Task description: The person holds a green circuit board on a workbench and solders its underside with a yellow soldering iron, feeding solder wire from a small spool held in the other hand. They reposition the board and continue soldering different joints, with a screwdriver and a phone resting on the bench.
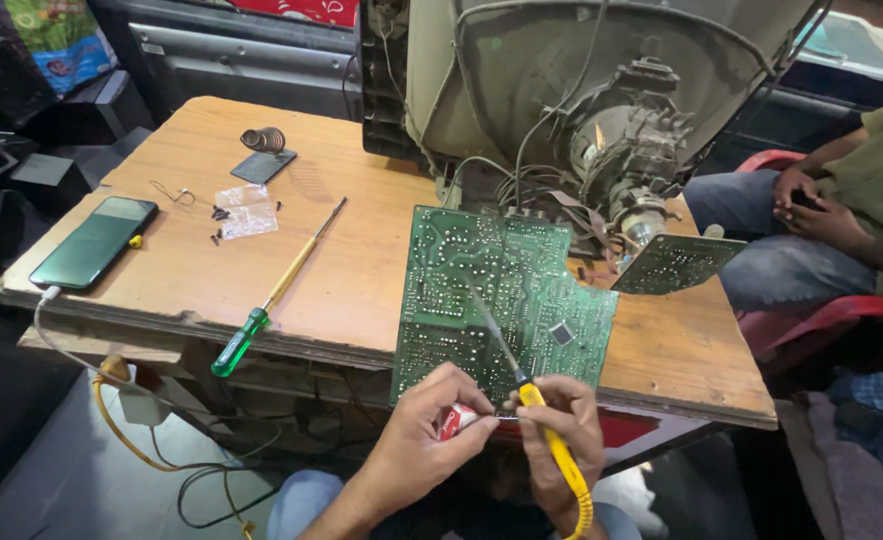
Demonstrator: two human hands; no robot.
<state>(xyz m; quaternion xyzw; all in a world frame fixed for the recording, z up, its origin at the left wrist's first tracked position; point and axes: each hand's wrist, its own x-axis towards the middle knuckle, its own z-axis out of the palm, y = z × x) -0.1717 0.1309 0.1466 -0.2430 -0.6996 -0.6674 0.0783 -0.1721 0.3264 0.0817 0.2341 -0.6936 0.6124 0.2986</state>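
Hands meet at the near edge of the table point(342, 300), both closed on something. The right hand point(562, 425) grips a yellow-handled soldering iron point(527, 395) like a pen, its thin tip reaching up and left onto a green circuit board point(497, 300). The left hand point(432, 435) pinches a small red-and-white thing point(459, 420) just beside the iron's handle — what it is I cannot tell. The board lies solder side up, its near edge overhanging the table in front of the hands, its far edge close to the open back of a tube television point(582, 110) that stands at the far right. A smaller green board point(672, 262) hangs at the tube's neck, right of the main board.

Left of the board lies a screwdriver point(272, 295) with a green handle, its handle end past the table edge. Farther left — a phone point(95, 242) with a cable plugged in. Small screws and a clear plastic bag point(247, 210) lie near the far left, beside a coil of solder wire point(264, 139). Another person point(842, 200) sits at the far right, hands in lap.
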